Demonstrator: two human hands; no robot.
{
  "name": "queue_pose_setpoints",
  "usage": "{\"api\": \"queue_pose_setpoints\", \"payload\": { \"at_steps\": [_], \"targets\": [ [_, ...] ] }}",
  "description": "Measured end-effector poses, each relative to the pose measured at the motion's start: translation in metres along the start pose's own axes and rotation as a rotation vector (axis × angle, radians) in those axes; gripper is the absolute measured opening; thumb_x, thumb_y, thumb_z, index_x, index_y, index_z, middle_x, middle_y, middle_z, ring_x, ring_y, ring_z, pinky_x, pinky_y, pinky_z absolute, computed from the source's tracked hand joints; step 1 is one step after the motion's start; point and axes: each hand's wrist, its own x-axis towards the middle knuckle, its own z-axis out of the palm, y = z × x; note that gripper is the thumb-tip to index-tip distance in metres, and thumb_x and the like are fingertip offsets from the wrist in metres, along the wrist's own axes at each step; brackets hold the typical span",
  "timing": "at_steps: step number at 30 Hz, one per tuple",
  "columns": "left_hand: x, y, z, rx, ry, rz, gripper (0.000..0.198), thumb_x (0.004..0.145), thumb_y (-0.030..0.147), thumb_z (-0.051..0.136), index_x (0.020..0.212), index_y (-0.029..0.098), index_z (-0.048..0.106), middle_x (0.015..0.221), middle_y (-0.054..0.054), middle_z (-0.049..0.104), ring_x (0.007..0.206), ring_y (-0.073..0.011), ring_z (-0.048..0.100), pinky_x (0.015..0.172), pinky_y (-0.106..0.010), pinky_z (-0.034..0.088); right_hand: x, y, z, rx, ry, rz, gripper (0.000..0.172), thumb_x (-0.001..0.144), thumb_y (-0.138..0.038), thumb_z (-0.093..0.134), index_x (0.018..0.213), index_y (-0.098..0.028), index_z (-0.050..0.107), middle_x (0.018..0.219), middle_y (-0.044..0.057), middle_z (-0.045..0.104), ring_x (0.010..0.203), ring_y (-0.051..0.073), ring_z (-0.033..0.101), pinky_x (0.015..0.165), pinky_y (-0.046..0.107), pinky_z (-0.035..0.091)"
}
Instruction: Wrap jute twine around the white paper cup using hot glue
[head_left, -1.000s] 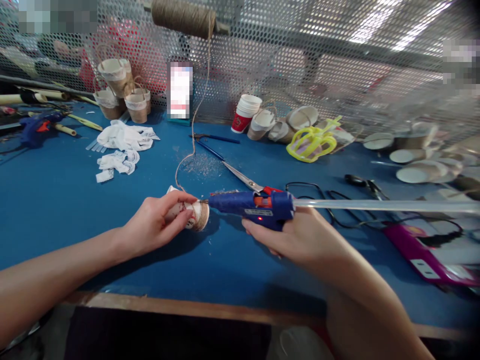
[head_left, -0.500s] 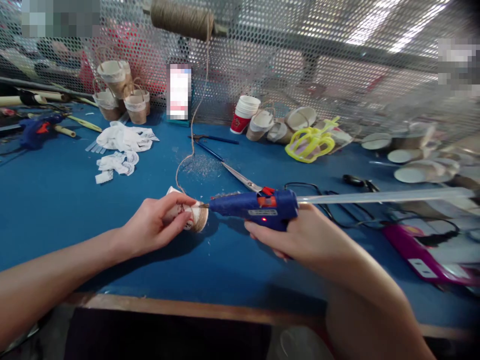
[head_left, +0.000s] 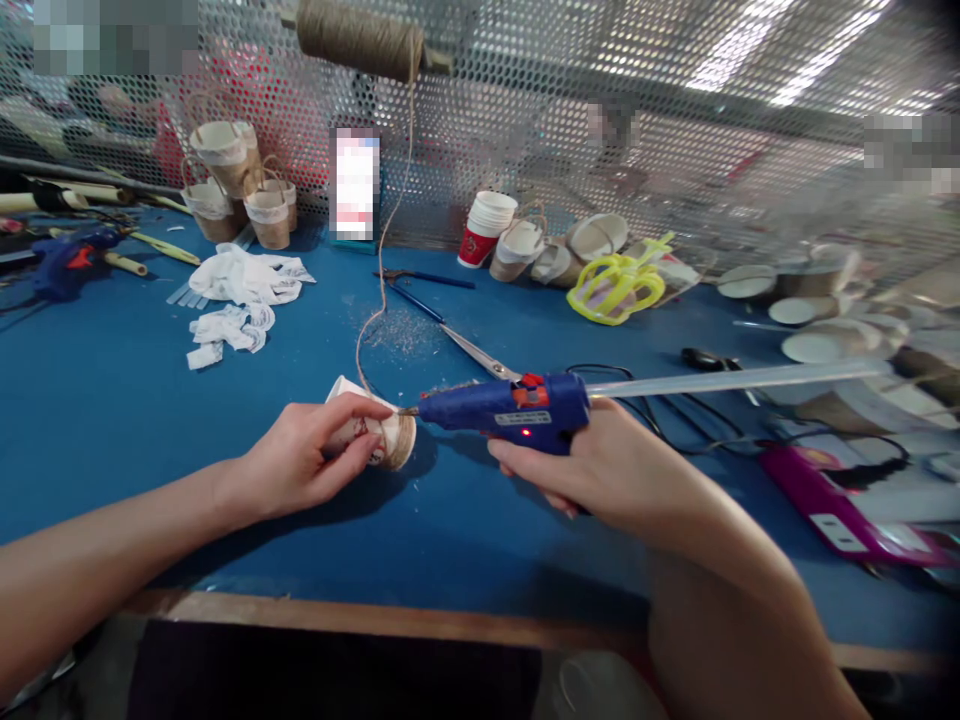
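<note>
My left hand [head_left: 311,450] grips a white paper cup [head_left: 394,432] that lies tilted, with brown twine wound around its base end. From the cup a strand of twine [head_left: 382,260] runs up to a spool [head_left: 356,40] at the top. My right hand [head_left: 577,460] is closed around a blue glue gun [head_left: 502,413] with a lit red light and a long clear glue stick [head_left: 720,378] at its back. The gun's nozzle is at the twine-wrapped part of the cup, close to my left fingertips.
Behind the gun lie scissors [head_left: 480,352] and blue-handled pliers [head_left: 431,278]. White scraps [head_left: 244,275] and twine-wrapped cups [head_left: 268,220] are at the left. Stacked cups [head_left: 487,228], a yellow basket-like piece [head_left: 615,290] and a purple power strip [head_left: 817,500] stand or lie to the right.
The cup has turned slightly in my left hand, showing more of its white side. The glue gun's rear has shifted slightly left and up. The whole view has moved a little.
</note>
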Motion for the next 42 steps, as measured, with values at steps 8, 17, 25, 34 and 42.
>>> {"api": "queue_pose_setpoints", "payload": {
  "at_steps": [8, 17, 25, 34, 42],
  "targets": [
    [0.001, 0.0, 0.0, -0.001, -0.004, -0.006, 0.019, 0.084, 0.015, 0.047, 0.102, 0.015, 0.054, 0.066, 0.002, 0.064, 0.048, -0.0055, 0.056, 0.051, -0.015, 0.045, 0.001, -0.001, 0.001, -0.007, 0.005, 0.004, 0.022, 0.069, -0.032, 0.056, 0.053, -0.021, 0.049, 0.032, -0.006, 0.044, 0.03, 0.008, 0.044, 0.033, 0.018, 0.037],
    [0.003, 0.003, -0.002, -0.046, -0.02, -0.101, 0.018, 0.084, 0.017, 0.048, 0.101, 0.013, 0.054, 0.051, 0.007, 0.054, 0.042, -0.0053, 0.048, 0.044, -0.014, 0.039, -0.008, -0.001, 0.002, 0.011, 0.005, -0.031, 0.021, 0.068, -0.033, 0.057, 0.052, -0.022, 0.048, 0.033, -0.007, 0.042, 0.03, 0.008, 0.039, 0.032, 0.02, 0.033],
    [0.004, 0.003, -0.001, -0.041, -0.009, -0.12, 0.017, 0.085, 0.018, 0.048, 0.099, 0.014, 0.056, 0.052, 0.007, 0.055, 0.039, -0.0045, 0.043, 0.041, -0.014, 0.035, -0.006, 0.01, -0.001, -0.074, -0.011, -0.169, 0.022, 0.069, -0.031, 0.057, 0.049, -0.023, 0.051, 0.037, -0.006, 0.047, 0.036, 0.009, 0.044, 0.038, 0.021, 0.036],
    [0.004, 0.004, -0.002, -0.041, -0.003, -0.15, 0.018, 0.084, 0.019, 0.048, 0.098, 0.014, 0.057, 0.06, 0.003, 0.062, 0.042, -0.0051, 0.048, 0.042, -0.015, 0.037, -0.007, -0.001, 0.004, 0.002, 0.03, -0.05, 0.022, 0.068, -0.032, 0.056, 0.051, -0.023, 0.045, 0.034, -0.006, 0.043, 0.032, 0.009, 0.04, 0.035, 0.023, 0.034],
    [0.006, 0.005, -0.001, -0.033, 0.012, -0.198, 0.018, 0.085, 0.021, 0.047, 0.098, 0.014, 0.058, 0.071, 0.001, 0.067, 0.052, -0.0072, 0.057, 0.051, -0.017, 0.044, -0.008, 0.018, 0.002, -0.212, 0.072, -0.21, 0.019, 0.07, -0.035, 0.057, 0.055, -0.025, 0.052, 0.045, -0.003, 0.049, 0.042, 0.012, 0.044, 0.042, 0.025, 0.034]
  ]
}}
